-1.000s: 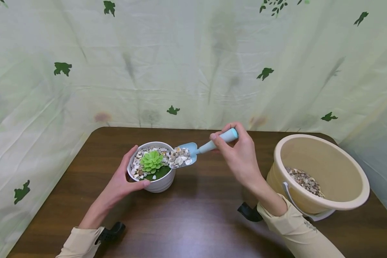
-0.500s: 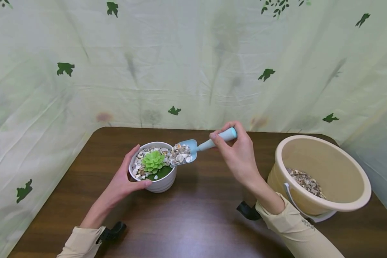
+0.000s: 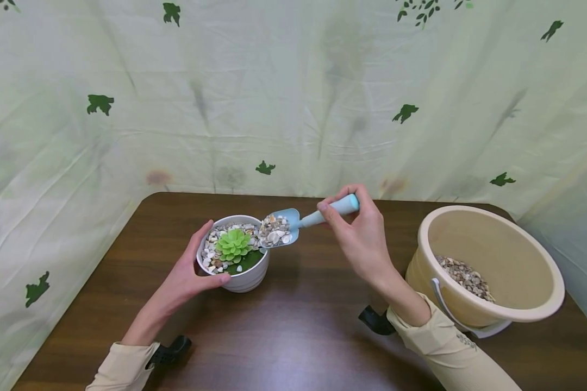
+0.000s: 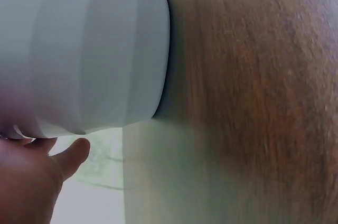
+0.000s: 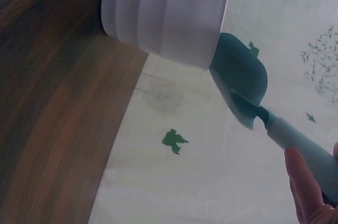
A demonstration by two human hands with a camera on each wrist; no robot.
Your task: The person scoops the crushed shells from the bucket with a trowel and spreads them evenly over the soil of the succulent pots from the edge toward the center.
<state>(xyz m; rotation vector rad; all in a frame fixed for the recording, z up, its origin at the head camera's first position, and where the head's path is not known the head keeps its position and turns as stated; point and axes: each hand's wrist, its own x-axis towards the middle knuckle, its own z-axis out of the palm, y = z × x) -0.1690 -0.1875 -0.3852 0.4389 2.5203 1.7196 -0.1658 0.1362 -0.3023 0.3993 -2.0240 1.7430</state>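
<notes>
Here, the pot (image 3: 247, 279) is gripped on the tabletop (image 3: 274, 336) by the left hand (image 3: 188, 274); slightly farther, to the right, the scoop (image 3: 315, 219) is clasped by the right hand (image 3: 364, 241), its long axis slanted left and nearward, with pebbles (image 3: 275, 231) borne on its blade at the pot's right rim.

Before you lies a dark brown wood-grain table (image 3: 318, 309) with rounded far corners. Behind its far edge you face a pale green cloth (image 3: 283, 98), creased, printed with dark green leaf-like shapes (image 3: 404, 113) and, higher up, a small-leaved sprig (image 3: 419, 11). A faint reddish blot (image 3: 158, 177) shows above the far left corner. Along the left and right edges you have more cloth. Light leaves a soft sheen (image 3: 293, 361) on the tabletop nearest you.
</notes>
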